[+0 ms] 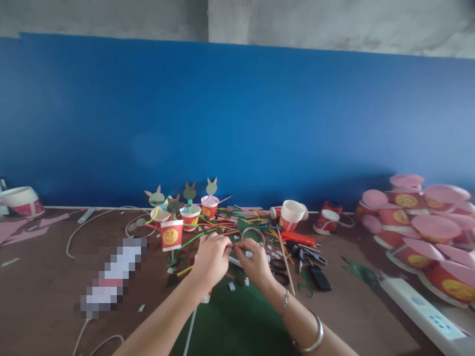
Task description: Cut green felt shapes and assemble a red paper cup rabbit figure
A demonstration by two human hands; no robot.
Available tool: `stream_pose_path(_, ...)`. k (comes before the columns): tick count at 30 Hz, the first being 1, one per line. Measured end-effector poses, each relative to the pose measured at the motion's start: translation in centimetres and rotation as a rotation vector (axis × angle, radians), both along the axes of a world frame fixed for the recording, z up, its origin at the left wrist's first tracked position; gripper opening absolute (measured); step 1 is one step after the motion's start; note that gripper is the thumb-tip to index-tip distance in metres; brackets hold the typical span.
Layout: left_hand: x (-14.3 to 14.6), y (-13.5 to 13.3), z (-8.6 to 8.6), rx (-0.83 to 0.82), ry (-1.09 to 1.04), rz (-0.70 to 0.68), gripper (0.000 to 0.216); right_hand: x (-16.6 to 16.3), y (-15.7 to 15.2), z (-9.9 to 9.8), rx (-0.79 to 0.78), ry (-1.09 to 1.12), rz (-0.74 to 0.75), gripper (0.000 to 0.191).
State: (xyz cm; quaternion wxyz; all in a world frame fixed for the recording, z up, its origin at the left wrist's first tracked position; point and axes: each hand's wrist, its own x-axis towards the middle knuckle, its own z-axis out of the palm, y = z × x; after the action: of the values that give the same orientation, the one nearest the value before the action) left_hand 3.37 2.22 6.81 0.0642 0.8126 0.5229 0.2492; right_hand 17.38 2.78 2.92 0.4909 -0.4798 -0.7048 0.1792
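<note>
Over a green sheet (241, 321), my left hand (212, 254) and my right hand (255, 259) meet fingertip to fingertip. Both are closed in a pinch; whatever sits between the fingers is too small or hidden to name. Just left of my left hand stands a red and white paper cup (171, 236) with a gold emblem. Another cup (207, 297) shows partly below my left wrist. Behind them are paper cups (190, 217) topped with rabbit-head paper cutouts. A roll of tape (253, 234) lies behind my right hand, near small paper scraps.
Coloured pipe-cleaner-like strips (237, 216) lie behind the hands. To the right are a red-handled tool (299, 238), black scissors (280, 272), a wooden stick (286, 262), a black key fob (319, 277), a power strip (423, 311) and stacked cups with pink discs (436, 226).
</note>
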Motion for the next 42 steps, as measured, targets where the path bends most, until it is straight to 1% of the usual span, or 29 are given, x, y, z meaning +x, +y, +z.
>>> stream_pose_path(4,-0.1,0.1,-0.1,-0.012,-0.009,-0.015,0.015,0.0,0.0,0.0,-0.034,0.054,0.009,0.014)
stream_pose_path(7,-0.1,0.2,-0.2,0.001,-0.025,-0.023,0.015,-0.1,-0.1,0.2,-0.093,0.106,0.006,0.014)
stream_pose_path(11,-0.2,0.3,-0.5,0.019,-0.028,-0.022,0.014,0.4,0.3,0.3,-0.165,0.154,-0.053,0.013)
stream_pose_path(13,-0.4,0.4,-0.6,0.025,-0.018,-0.009,0.015,1.0,0.7,0.2,-0.184,0.119,-0.062,0.017)
stream_pose_path(16,-0.6,0.6,-0.7,0.039,0.003,0.016,0.016,1.9,1.5,0.0,-0.194,-0.091,-0.008,0.031)
stream_pose_path(17,-0.6,0.7,-0.7,0.042,0.01,0.023,0.016,2.1,1.7,0.0,-0.185,-0.172,-0.017,0.031)
stream_pose_path(18,-0.7,0.7,-0.7,0.045,0.015,0.028,0.016,2.4,1.9,0.0,-0.174,-0.248,-0.044,0.027)
stream_pose_path(20,-0.7,0.8,-0.7,0.049,0.019,0.037,0.017,2.9,2.0,0.1,-0.156,-0.385,-0.129,0.009)
stream_pose_path(21,-0.7,0.8,-0.7,0.05,0.019,0.04,0.018,3.1,1.9,0.3,-0.155,-0.452,-0.163,0.007)
stream_pose_path(23,-0.7,0.8,-0.6,0.046,0.017,0.046,0.018,3.6,1.7,0.5,-0.174,-0.591,-0.189,0.015)
stream_pose_path(27,-0.7,0.8,-0.6,0.023,0.016,0.055,0.019,4.3,1.1,0.7,-0.222,-0.812,-0.182,0.015)
stream_pose_path(29,-0.7,0.8,-0.7,0.019,0.014,0.053,0.018,4.2,1.0,0.7,-0.201,-0.868,-0.178,0.014)
stream_pose_path(31,-0.7,0.8,-0.8,0.021,0.01,0.051,0.017,3.9,1.0,0.8,-0.143,-0.881,-0.167,0.012)
stream_pose_path(33,-0.7,0.8,-1.0,0.026,0.012,0.048,0.016,3.4,1.0,1.1,-0.057,-0.834,-0.152,0.013)
stream_pose_path(36,-0.6,0.9,-1.0,0.028,0.024,0.048,0.015,2.3,0.8,1.4,0.059,-0.705,-0.133,0.015)
stream_pose_path(39,-0.5,0.8,-1.0,0.015,0.032,0.052,0.016,1.4,0.4,1.4,0.122,-0.639,-0.102,0.011)
stream_pose_path(42,-0.4,0.7,-0.8,-0.003,0.038,0.053,0.017,0.9,0.0,1.2,0.156,-0.625,-0.083,0.011)
